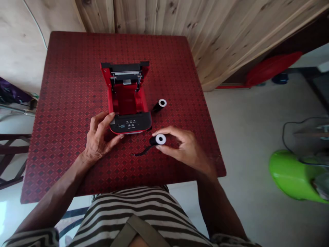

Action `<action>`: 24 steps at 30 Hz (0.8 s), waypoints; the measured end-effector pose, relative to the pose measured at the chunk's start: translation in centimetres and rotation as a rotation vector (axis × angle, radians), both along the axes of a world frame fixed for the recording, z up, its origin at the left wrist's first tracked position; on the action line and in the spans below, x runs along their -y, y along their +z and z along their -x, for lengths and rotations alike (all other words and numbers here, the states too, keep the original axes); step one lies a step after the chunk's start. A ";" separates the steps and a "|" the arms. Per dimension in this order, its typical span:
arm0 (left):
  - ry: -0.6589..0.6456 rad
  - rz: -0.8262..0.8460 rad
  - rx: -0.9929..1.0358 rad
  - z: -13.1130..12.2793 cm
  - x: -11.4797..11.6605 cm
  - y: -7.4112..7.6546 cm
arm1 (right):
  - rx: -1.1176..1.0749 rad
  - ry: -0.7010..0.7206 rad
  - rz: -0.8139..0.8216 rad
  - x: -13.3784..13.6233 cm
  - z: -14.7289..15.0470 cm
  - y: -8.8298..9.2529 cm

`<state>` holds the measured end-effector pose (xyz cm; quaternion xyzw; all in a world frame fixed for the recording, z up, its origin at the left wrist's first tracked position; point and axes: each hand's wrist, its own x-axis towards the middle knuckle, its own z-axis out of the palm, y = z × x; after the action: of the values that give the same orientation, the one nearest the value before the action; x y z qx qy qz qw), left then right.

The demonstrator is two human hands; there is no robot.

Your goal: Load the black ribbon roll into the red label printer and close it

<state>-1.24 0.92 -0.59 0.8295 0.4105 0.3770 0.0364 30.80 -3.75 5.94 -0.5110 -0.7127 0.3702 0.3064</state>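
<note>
A red and black receipt printer [130,103] sits on the table with its lid [125,73] raised, its red inner bay showing nothing inside. My left hand [100,135] grips the printer's front left corner, fingers on the black panel's side and thumb along the front edge. Between the thumb and fingers of my right hand [183,145] is a paper roll [160,139], dark outside with a white end and a hollow core. From this roll a dark loose strip [142,152] trails left over the tabletop. A second similar roll [161,103] lies just right of the printer.
The table [72,79] has a dark red patterned top and stands by a wooden plank wall [159,17]. On the floor to the right is a green bin [290,175] near a cable. A dark wooden chair [12,147] is at the left.
</note>
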 end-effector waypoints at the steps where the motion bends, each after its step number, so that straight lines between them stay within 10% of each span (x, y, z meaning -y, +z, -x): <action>1: -0.002 -0.002 0.001 0.0 0.0 0.0 | -0.005 -0.003 0.019 0.4 0.3 -1.3; 6: 0.008 0.008 -0.022 0.1 -0.1 0.3 | -0.062 -0.035 0.011 1.6 1.8 -4.9; 12: 0.028 0.009 -0.041 0.0 0.0 0.7 | -0.200 -0.092 0.202 1.1 -0.7 -3.4; 17: 0.013 0.014 -0.029 -0.2 0.0 0.8 | -0.174 -0.404 -0.030 -3.9 -3.3 -4.6; 24: -0.024 0.003 0.009 0.0 0.0 0.4 | -0.053 -0.342 -0.105 -9.7 -1.1 -8.6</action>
<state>-1.23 0.93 -0.20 0.8327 0.4009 0.3794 0.0439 31.90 5.95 -2.63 -0.5980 -0.6255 0.2885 0.4098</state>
